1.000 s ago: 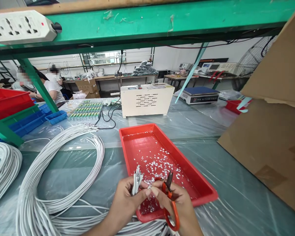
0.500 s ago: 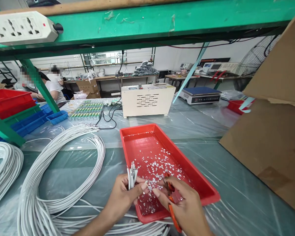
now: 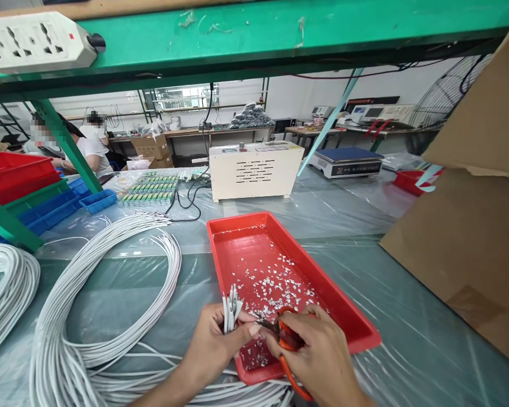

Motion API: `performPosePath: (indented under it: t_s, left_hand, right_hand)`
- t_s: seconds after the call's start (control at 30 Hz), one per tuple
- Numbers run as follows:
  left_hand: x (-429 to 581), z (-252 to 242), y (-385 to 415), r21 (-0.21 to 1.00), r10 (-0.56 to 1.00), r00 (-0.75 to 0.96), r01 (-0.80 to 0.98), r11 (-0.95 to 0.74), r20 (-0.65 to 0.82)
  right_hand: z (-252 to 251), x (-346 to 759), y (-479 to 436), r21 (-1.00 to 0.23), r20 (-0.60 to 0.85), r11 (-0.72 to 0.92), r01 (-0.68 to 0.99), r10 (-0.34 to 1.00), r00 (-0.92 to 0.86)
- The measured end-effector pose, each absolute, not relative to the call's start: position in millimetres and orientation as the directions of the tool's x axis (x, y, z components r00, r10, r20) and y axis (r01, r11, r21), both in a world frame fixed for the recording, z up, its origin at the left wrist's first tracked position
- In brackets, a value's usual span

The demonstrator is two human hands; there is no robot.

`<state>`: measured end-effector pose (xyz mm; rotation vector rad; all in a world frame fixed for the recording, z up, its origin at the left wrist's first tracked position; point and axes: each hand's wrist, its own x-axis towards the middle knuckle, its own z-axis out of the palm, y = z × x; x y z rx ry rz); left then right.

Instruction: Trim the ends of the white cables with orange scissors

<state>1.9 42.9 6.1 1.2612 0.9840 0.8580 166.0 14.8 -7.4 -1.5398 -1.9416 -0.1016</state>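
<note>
My left hand (image 3: 220, 342) is closed around a bunch of white cables (image 3: 231, 308), whose cut ends stick up above the fingers. Its thumb and forefinger pinch together at the tip of the scissors. In my right hand (image 3: 317, 350) is a pair of orange-handled scissors (image 3: 288, 339), with the blades pointing left to the left fingertips. What lies between the blades is too small to make out. Both hands are over the near end of a red tray (image 3: 237, 257), which holds many small white and silvery scraps (image 3: 275, 285).
A large coil of white cables (image 3: 59, 316) lies at left, with more strands under my forearms. Behind the tray stands a cream machine (image 3: 254, 172), with a scale (image 3: 345, 162) to its right. Cardboard (image 3: 457, 271) flanks the right side. A green beam (image 3: 254, 34) crosses above.
The scissors have turned in my right hand, so their blades now reach to the left fingertips. The left hand with the cable bunch has shifted slightly right.
</note>
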Motion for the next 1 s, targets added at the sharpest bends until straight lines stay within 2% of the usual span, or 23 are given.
performPosePath:
  t_s: [0.4, 0.57, 0.7, 0.83, 1.0]
  left_hand:
    - [3, 13, 40, 0.998, 0.949, 0.313, 0.060, 0.027, -0.044]
    - [2, 19, 39, 0.994, 0.898, 0.428, 0.084, 0.072, -0.101]
    - [-2, 19, 42, 0.989, 0.877, 0.459, 0.027, 0.145, -0.141]
    - [-6, 17, 47, 0.986, 0.830, 0.540, -0.003, 0.169, -0.141]
    - [-6, 14, 48, 0.993, 0.873, 0.474, 0.032, 0.110, -0.113]
  right_hand:
    - [-4, 170, 15, -0.300, 0.588, 0.396, 0.868, 0.793, -0.159]
    - [-5, 175, 15, -0.250, 0.609, 0.427, 0.869, 0.767, -0.202]
    - [-5, 176, 15, -0.234, 0.627, 0.444, 0.865, 0.749, -0.215]
    - [-4, 176, 14, -0.253, 0.586, 0.449, 0.857, 0.776, -0.233]
    - [-1, 173, 14, -0.282, 0.522, 0.407, 0.869, 0.825, -0.216]
